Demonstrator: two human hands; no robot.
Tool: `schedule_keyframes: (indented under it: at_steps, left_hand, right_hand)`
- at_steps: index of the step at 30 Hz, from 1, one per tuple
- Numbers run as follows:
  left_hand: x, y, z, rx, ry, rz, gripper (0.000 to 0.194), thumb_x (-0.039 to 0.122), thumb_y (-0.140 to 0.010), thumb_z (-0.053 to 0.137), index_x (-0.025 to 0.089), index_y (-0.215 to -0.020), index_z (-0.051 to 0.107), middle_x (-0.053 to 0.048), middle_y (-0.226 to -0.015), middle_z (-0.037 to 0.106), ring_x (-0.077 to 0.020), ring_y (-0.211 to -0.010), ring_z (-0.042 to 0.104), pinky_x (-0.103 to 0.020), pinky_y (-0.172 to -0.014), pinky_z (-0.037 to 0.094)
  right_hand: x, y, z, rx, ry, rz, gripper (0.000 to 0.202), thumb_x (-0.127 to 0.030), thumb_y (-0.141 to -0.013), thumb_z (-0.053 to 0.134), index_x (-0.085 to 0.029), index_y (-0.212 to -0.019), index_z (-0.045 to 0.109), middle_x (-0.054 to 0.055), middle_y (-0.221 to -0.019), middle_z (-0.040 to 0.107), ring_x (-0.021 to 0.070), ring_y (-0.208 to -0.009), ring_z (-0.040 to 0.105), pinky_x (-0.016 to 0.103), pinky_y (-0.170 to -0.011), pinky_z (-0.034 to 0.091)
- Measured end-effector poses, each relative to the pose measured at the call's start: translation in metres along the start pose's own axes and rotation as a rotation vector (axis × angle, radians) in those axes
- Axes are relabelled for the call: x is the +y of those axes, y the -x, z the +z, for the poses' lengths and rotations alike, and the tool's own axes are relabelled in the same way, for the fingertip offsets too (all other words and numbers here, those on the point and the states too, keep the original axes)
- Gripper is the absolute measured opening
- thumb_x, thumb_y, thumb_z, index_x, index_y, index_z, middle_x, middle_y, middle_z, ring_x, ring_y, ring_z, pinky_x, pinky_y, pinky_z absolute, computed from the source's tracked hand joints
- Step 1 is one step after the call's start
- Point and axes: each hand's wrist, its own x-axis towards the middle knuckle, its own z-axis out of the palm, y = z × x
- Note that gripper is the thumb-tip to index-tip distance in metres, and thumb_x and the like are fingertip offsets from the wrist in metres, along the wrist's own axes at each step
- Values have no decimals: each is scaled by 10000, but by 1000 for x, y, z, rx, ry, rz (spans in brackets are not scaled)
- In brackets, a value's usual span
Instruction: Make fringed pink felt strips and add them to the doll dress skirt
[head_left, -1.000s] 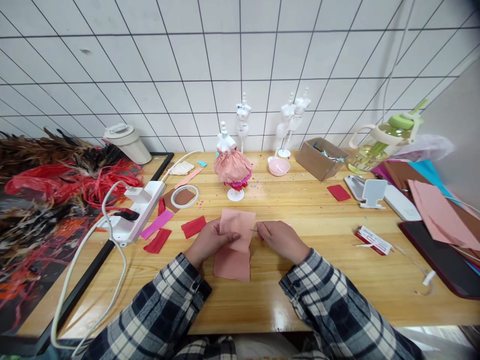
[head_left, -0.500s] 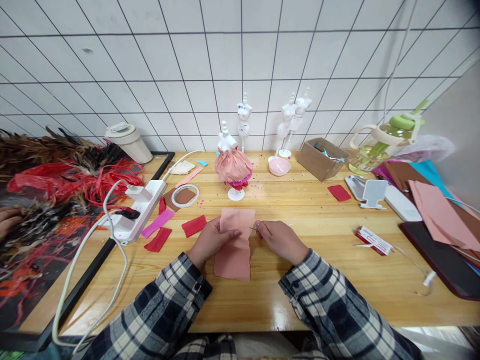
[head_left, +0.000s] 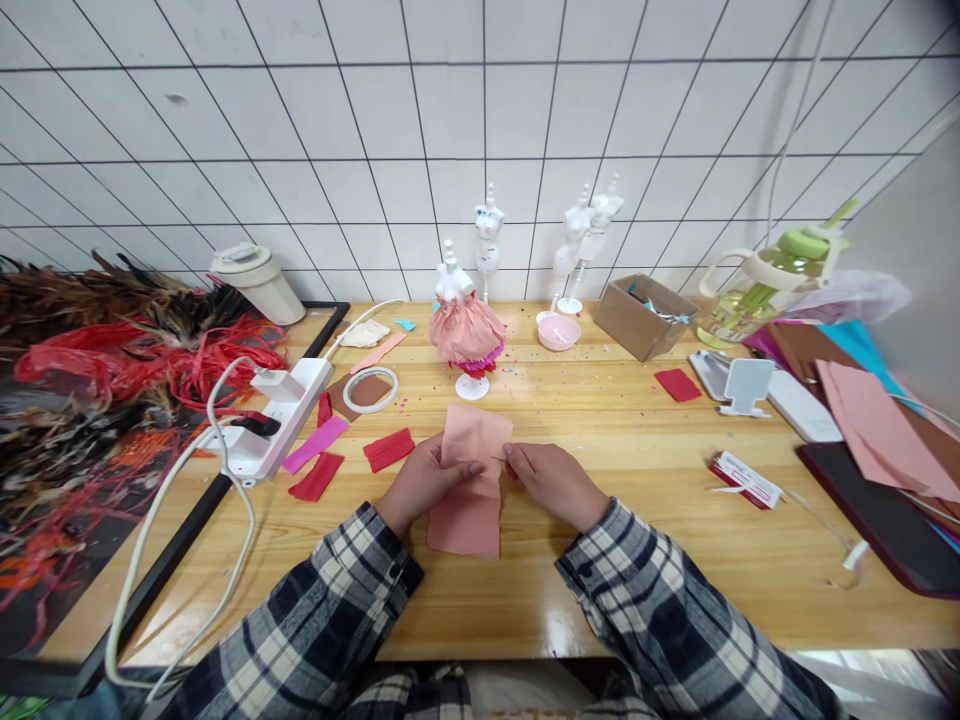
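Note:
My left hand is closed on a sheet of salmon-pink crepe paper, with the thumb lying across its front. The paper's upper part stands raised and slightly curled; the lower part hangs toward the table. At the sheet's right edge, my right hand pinches a thin pointed metal tool, perhaps a needle, whose tip touches or nearly touches the paper. Most of this tool is hidden by my fingers. Beyond the paper stands a small white dress form wearing a gathered pink paper skirt with magenta and red layers beneath.
Left: red crepe strips, a tape roll, a white power strip with cables, and feathers. Behind: more dress forms, a pink bowl, a cardboard box. Right: a phone stand, bottle, paper stack.
The paper's upper part has lifted and bent a little. My right hand has moved slightly left, closer to the sheet. Another person's hand at the far left edge has gone from view.

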Motion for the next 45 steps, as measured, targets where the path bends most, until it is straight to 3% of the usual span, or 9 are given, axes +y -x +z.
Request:
schedule_keyframes:
  at_steps: [16, 24, 36, 45]
  left_hand:
    - [-2, 0, 0, -14, -21, 16, 476, 371, -650, 785, 133, -1041, 652, -81, -1035, 726, -233, -902, 671, -311, -755, 525]
    - [0, 2, 1, -24, -28, 8, 418, 392, -635, 788, 116, -929, 677, -97, -943, 739, -232, -843, 677, -321, -740, 524]
    - [3, 4, 0, -58, 34, 5, 397, 428, -716, 719, 103, -945, 704, -93, -912, 740, -207, -780, 667, -296, -695, 521]
    - [1, 4, 0, -116, 62, 18, 477, 407, -697, 746, 135, -1080, 664, -94, -1076, 716, -237, -946, 667, -331, -816, 522]
  right_hand:
    - [-3, -1, 2, 2, -20, 17, 536, -454, -999, 176, -206, -819, 617, 43, -817, 674, 152, -757, 578, 245, -629, 304]
    - [-3, -2, 5, 30, -11, 6, 531, -481, -990, 183, -208, -781, 586, 29, -760, 644, 140, -684, 529, 245, -593, 273]
    - [-1, 0, 3, -6, -48, -14, 589, -516, -985, 165, -206, -799, 630, 20, -745, 645, 129, -659, 522, 245, -584, 271]
    - [-2, 0, 3, 1, -50, -8, 588, -508, -986, 162, -210, -779, 625, 20, -730, 630, 133, -653, 496, 240, -590, 265]
